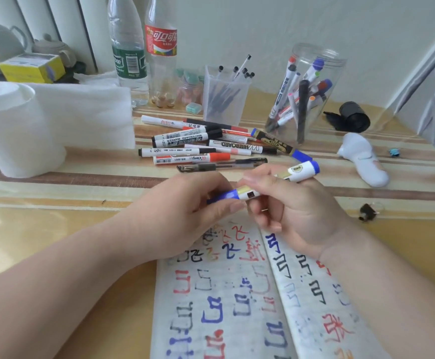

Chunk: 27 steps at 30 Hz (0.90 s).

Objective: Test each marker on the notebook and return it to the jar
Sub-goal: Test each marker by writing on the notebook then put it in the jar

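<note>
Hands meet over an open notebook (pixel 224 294) as a person works through a desk full of markers. The left hand (pixel 185 221) pinches the blue cap end of a blue marker (pixel 248 193), while the right hand (pixel 296 216) wraps round its white barrel, the rear end poking out past the knuckles. The two-handed hold suggests the cap is being pulled off or pushed back on, though which cannot be told. The marker hangs just above the top of the pages, clear of the paper, which is crowded with red, blue and black test strokes. Beyond the hands, loose markers (pixel 198 143) lie heaped on the striped tabletop, probably those waiting their turn. Further back on the right stands the clear jar (pixel 337 73), open at the top, with several markers leaning inside at angles. A black lid (pixel 353 116), possibly the jar's, lies on its side near it. Between heap and wall a frosted pen cup (pixel 211 104) holds a bunch of black pens. Two plastic bottles (pixel 128 47) stand behind, and a tissue roll (pixel 11 125) sits at far left.
</note>
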### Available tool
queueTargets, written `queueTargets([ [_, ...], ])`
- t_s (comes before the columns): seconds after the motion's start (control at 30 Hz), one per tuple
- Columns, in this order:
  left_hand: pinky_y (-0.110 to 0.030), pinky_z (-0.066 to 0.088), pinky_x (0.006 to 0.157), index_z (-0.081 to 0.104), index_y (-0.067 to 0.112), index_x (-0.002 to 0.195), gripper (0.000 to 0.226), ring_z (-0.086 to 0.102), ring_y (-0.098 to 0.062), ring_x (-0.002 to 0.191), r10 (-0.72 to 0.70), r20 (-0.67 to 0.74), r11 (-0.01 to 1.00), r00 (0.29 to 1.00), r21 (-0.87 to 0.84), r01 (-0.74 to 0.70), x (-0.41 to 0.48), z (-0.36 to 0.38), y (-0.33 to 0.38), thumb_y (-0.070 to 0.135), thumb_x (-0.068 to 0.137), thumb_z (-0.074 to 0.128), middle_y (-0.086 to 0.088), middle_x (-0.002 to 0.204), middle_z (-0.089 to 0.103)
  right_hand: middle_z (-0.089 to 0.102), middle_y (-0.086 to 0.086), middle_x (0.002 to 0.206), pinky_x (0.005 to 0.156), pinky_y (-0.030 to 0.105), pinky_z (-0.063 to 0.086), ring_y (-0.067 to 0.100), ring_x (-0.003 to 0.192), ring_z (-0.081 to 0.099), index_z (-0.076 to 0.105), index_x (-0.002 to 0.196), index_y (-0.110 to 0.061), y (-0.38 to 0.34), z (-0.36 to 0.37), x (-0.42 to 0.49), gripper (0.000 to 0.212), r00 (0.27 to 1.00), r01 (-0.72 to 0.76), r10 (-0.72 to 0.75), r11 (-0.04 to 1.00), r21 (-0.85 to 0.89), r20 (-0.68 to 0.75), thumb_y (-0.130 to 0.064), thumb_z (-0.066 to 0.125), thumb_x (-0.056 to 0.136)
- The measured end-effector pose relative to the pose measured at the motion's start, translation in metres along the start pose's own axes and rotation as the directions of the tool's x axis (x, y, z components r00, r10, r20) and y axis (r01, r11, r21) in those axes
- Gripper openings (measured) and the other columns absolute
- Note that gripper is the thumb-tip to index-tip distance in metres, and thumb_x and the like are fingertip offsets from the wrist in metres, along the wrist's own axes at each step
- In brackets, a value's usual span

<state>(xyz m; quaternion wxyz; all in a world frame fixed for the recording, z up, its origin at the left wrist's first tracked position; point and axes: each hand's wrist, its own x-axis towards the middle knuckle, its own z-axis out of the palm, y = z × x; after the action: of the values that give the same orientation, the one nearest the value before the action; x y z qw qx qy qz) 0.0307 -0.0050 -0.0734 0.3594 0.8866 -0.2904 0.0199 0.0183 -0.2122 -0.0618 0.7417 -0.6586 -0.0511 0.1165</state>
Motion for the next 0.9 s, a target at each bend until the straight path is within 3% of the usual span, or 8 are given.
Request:
queueTargets([
  [0.27, -0.018, 0.041, 0.065, 0.064, 0.016, 0.096, 0.04, 0.053, -0.006, 0.07, 0.135, 0.084, 0.988, 0.987, -0.084, -0.128, -0.001, -0.004, 0.011, 0.049, 0.102, 0.044, 0.014, 0.073, 0.056, 0.06, 0.009, 0.056, 0.041, 0.021, 0.034, 0.017, 0.043, 0.052, 0.067, 0.07, -0.022, 0.001, 0.0, -0.002, 0.018, 0.988, 0.144, -0.14, 0.988, -0.064, 0.059, -0.034, 0.079, 0.077],
  [0.37, -0.035, 0.051, 0.082, 0.067, 0.015, 0.109, 0.041, 0.066, -0.017, 0.089, 0.149, 0.209, 0.979, 0.967, -0.169, -0.114, 0.001, -0.008, 0.016, 0.046, 0.103, 0.041, 0.005, 0.094, 0.07, 0.062, 0.007, 0.055, 0.041, 0.025, 0.036, 0.018, 0.043, 0.053, 0.068, 0.07, -0.022, -0.004, -0.004, -0.004, 0.017, 0.976, 0.204, -0.194, 0.974, -0.101, 0.099, -0.035, 0.077, 0.077],
  [0.43, -0.029, 0.05, 0.092, 0.067, 0.018, 0.115, 0.034, 0.068, -0.015, 0.104, 0.197, 0.256, 0.955, 0.946, -0.267, -0.127, 0.001, -0.009, 0.021, 0.036, 0.107, 0.04, 0.01, 0.107, 0.072, 0.063, 0.006, 0.055, 0.04, 0.025, 0.038, 0.018, 0.043, 0.054, 0.07, 0.071, -0.022, -0.006, -0.005, -0.006, 0.015, 0.964, 0.246, -0.23, 0.962, -0.122, 0.133, -0.033, 0.078, 0.078],
  [0.57, -0.001, 0.039, 0.075, 0.064, 0.018, 0.113, 0.027, 0.058, 0.015, 0.078, 0.236, 0.275, 0.933, 0.932, -0.331, -0.139, -0.001, -0.011, 0.026, 0.024, 0.108, 0.039, 0.039, 0.081, 0.058, 0.063, 0.006, 0.054, 0.04, 0.021, 0.039, 0.017, 0.04, 0.053, 0.066, 0.069, -0.012, -0.01, -0.006, -0.01, 0.022, 0.957, 0.276, -0.256, 0.948, -0.157, 0.138, -0.028, 0.077, 0.078],
  [0.63, -0.006, 0.041, 0.071, 0.063, 0.029, 0.111, 0.025, 0.058, 0.005, 0.073, 0.219, 0.264, 0.947, 0.939, -0.291, -0.139, -0.001, -0.009, 0.027, 0.034, 0.108, 0.038, 0.03, 0.078, 0.06, 0.06, 0.008, 0.049, 0.038, 0.019, 0.036, 0.017, 0.035, 0.048, 0.063, 0.063, -0.012, -0.011, -0.002, -0.01, 0.024, 0.962, 0.271, -0.259, 0.95, -0.156, 0.091, -0.027, 0.074, 0.078],
  [0.73, -0.036, 0.052, 0.074, 0.061, 0.042, 0.108, 0.027, 0.059, -0.021, 0.073, 0.184, 0.279, 0.963, 0.942, -0.242, -0.117, -0.001, -0.008, 0.028, 0.048, 0.104, 0.035, 0.003, 0.08, 0.064, 0.051, 0.013, 0.041, 0.036, 0.016, 0.029, 0.019, 0.027, 0.036, 0.057, 0.052, -0.014, -0.012, 0.005, -0.009, 0.029, 0.974, 0.221, -0.225, 0.969, -0.107, -0.033, -0.018, 0.073, 0.076],
  [0.83, -0.03, 0.049, 0.067, 0.053, 0.056, 0.088, 0.023, 0.057, -0.019, 0.069, 0.165, 0.244, 0.971, 0.956, -0.21, -0.114, -0.001, -0.006, 0.031, 0.053, 0.101, 0.034, 0.001, 0.07, 0.057, 0.039, 0.013, 0.037, 0.036, 0.014, 0.025, 0.017, 0.025, 0.028, 0.051, 0.048, -0.011, -0.012, 0.014, -0.009, 0.032, 0.981, 0.153, -0.153, 0.988, -0.011, -0.12, -0.015, 0.067, 0.075],
  [0.9, -0.021, 0.041, 0.06, 0.049, 0.043, 0.081, 0.029, 0.054, -0.013, 0.066, 0.138, 0.202, 0.988, 0.97, -0.099, -0.12, -0.001, -0.005, 0.03, 0.055, 0.102, 0.033, 0.006, 0.065, 0.052, 0.036, 0.012, 0.037, 0.036, 0.013, 0.023, 0.017, 0.025, 0.026, 0.05, 0.045, -0.013, -0.013, 0.019, -0.006, 0.037, 0.974, 0.133, -0.128, 0.991, 0.016, -0.185, -0.013, 0.066, 0.078],
])
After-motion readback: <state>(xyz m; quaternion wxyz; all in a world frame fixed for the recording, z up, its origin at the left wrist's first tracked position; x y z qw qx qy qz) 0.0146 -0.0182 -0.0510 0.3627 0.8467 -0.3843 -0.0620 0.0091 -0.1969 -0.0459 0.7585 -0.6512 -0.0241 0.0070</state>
